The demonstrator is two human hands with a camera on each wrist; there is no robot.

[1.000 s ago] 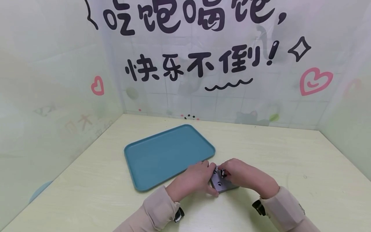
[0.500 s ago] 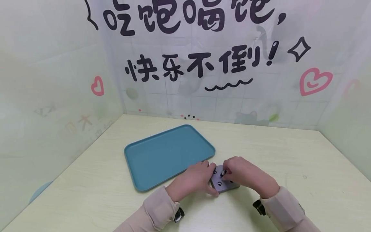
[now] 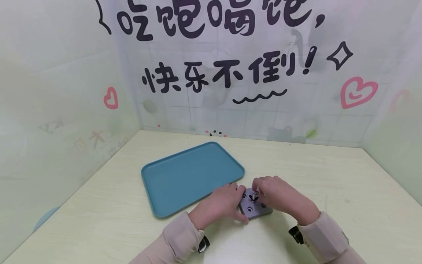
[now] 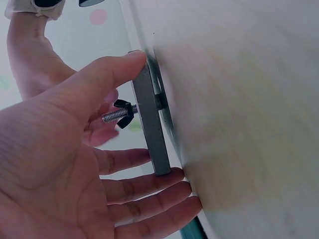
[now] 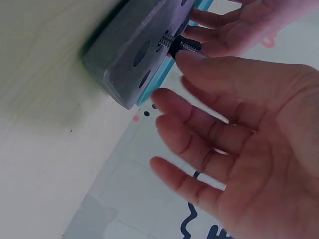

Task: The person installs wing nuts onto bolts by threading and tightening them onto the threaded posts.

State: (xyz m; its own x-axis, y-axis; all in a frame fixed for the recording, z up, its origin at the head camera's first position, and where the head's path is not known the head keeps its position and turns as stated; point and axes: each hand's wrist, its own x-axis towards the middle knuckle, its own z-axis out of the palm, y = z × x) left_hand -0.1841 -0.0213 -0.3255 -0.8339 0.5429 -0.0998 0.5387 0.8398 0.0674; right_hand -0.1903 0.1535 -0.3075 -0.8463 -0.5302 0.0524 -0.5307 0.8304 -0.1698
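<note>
A grey metal plate (image 3: 258, 211) with several holes lies on the table. A threaded bolt (image 4: 113, 116) stands up through its middle, with a black wing nut (image 4: 123, 113) part way along the thread. My left hand (image 3: 221, 202) grips the plate, thumb on the near edge and fingers at the far side. Beside the wing nut is my right hand (image 3: 277, 195). In the right wrist view its thumb tip (image 5: 192, 62) lies at the wing nut, while the other fingers are loosely bent and apart from it. Whether the thumb touches the nut I cannot tell.
A blue tray (image 3: 194, 176) lies just behind and left of the plate, close to my left fingers. The pale wooden table (image 3: 329, 183) reaches back to a printed wall sheet (image 3: 211, 113), with side sheets at left and right.
My right fingers were around the wing nut; they have drawn off it to the right and back, so nut and bolt show more. The left hand and plate have stayed still.
</note>
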